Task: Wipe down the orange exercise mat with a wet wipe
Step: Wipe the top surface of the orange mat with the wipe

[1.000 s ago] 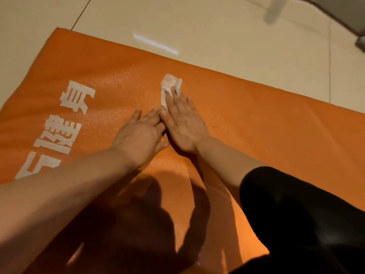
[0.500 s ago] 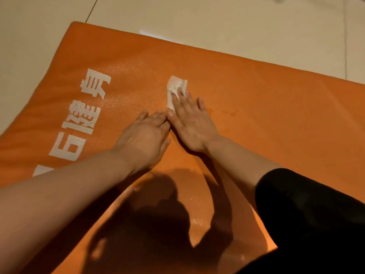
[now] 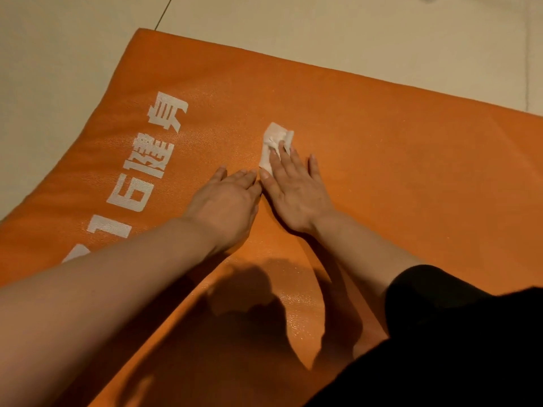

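Scene: A person kneels over an orange mat (image 3: 382, 160) laid on a tiled floor (image 3: 352, 33), both palms down near white lettering (image 3: 150, 160) printed along its left side.
Wipe: A small, crumpled wet wipe (image 3: 274, 145) lies flat on the mat, pinned under the right fingertips (image 3: 283, 149), with most of it poking out beyond them.
Right hand: The right hand (image 3: 296, 192) is flat, fingers straight and slightly spread, pressing the wipe rather than gripping it; the forearm reaches forward from a black sleeve (image 3: 426, 292).
Left hand: The left hand (image 3: 227, 201) rests palm down just beside the right, fingers straight and together, nothing under it that shows; it looks to be bracing the body.
Risk, wipe: Held by fingertip pressure alone, the wipe could bunch up or slip free on a push stroke, leaving bare fingers dragging on the mat.
Risk, coverage: The wipe is small beside the mat, so narrow strokes could miss strips, especially toward the far edge and the right side.
Risk, footing: A sheen near the knees suggests damp mat; a bracing palm could slide there.
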`<state>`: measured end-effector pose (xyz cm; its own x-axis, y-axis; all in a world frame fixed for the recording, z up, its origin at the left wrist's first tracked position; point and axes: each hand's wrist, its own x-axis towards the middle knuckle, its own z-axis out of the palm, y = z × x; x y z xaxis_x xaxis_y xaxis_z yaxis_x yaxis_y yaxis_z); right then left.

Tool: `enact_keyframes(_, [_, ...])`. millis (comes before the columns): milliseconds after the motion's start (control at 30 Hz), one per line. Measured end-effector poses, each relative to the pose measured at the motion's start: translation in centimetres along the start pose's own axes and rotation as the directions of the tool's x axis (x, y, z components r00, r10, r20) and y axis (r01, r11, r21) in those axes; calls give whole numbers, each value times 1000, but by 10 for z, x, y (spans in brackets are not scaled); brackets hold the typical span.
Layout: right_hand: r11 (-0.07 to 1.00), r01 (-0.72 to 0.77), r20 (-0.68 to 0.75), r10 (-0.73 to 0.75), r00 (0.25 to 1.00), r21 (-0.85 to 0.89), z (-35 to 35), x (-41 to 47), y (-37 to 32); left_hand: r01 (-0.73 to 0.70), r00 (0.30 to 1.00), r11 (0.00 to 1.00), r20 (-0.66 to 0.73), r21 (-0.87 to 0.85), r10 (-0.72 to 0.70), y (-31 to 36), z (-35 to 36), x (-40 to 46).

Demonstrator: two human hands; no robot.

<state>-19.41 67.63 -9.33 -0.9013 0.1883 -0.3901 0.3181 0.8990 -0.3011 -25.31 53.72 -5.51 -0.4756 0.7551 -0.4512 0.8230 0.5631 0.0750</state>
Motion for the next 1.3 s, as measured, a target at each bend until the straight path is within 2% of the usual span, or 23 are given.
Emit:
enact_keyframes(33, [1000, -21, -14, 21, 1000, -20, -1, -5, 10, 1, 1000, 1000, 17, 12, -1, 0, -1, -2])
enact_keyframes(100, [985, -166, -68, 163, 984, -55, -2, -23, 38, -2, 999, 999, 42, 33, 0, -1, -2, -7])
enact_keyframes(167, [928, -366, -89, 359, 929, -72, -3, -41, 56, -2, 999, 999, 51, 34, 0, 1, -3, -12])
enact_keyframes(233, [889, -457, -75, 453, 888, -35, -3, -44, 52, 5, 999, 999, 52, 38, -7, 4, -4, -13])
enact_keyframes(300, [935, -354, -39, 354, 934, 1, -2, -35, 26, 7, 999, 999, 52, 51, -10, 10, -4, -13])
enact_keyframes(367, [991, -132, 13, 132, 991, 17, 2, -29, -4, -14, 999, 997, 43, 78, 10, 16, -5, -15])
enact_keyframes(433, [999, 3, 60, -6, 998, 50, 4, -33, -16, -44, 998, 993, 53, 106, 39, 18, -5, -22])
enact_keyframes(500, [1000, -10, 46, 9, 999, 21, 0, -43, 2, -79, 995, 988, 76, 133, 69, 17, -7, -32])
enact_keyframes(633, [951, -296, -24, 295, 955, -92, -2, -71, 44, -105, 991, 983, 100, 149, 91, 12, -11, -52])
enact_keyframes(700, [929, -360, 1, 361, 932, -86, -3, -75, 42, -106, 990, 982, 112, 155, 90, 16, -8, -58])
enact_keyframes(767, [959, -283, 80, 284, 955, -25, -6, -71, 22, -103, 988, 982, 132, 159, 82, 21, -6, -60])
enact_keyframes(867, [998, -38, 162, 29, 986, 52, -9, -75, -17, -137, 988, 973, 101, 184, 120, 26, -4, -65])
enact_keyframes(900, [999, 3, 180, -12, 984, 51, -12, -82, -21, -161, 985, 967, 97, 197, 144, 28, -5, -68])
enact_keyframes(967, [999, -4, 229, 13, 973, -41, -21, -102, -9, -211, 974, 955, 132, 209, 187, 35, -5, -74])
enact_keyframes(1033, [976, -96, 275, 149, 950, -197, -27, -121, 10, -234, 966, 954, 156, 186, 207, 37, -5, -83])
enact_keyframes(1067, [963, -161, 271, 218, 937, -217, -30, -127, 16, -233, 968, 957, 135, 171, 211, 38, -4, -87])
enact_keyframes(1133, [961, -250, 206, 270, 941, -117, -25, -124, 16, -214, 976, 964, 65, 157, 206, 39, -2, -94])
enact_keyframes(1200, [980, -195, 150, 198, 969, -30, -14, -108, -1, -186, 982, 969, 16, 164, 186, 43, 2, -95])
enact_keyframes(1300, [1000, 23, 159, -22, 987, 0, -4, -93, -36, -163, 987, 972, 10, 170, 163, 47, 5, -93])
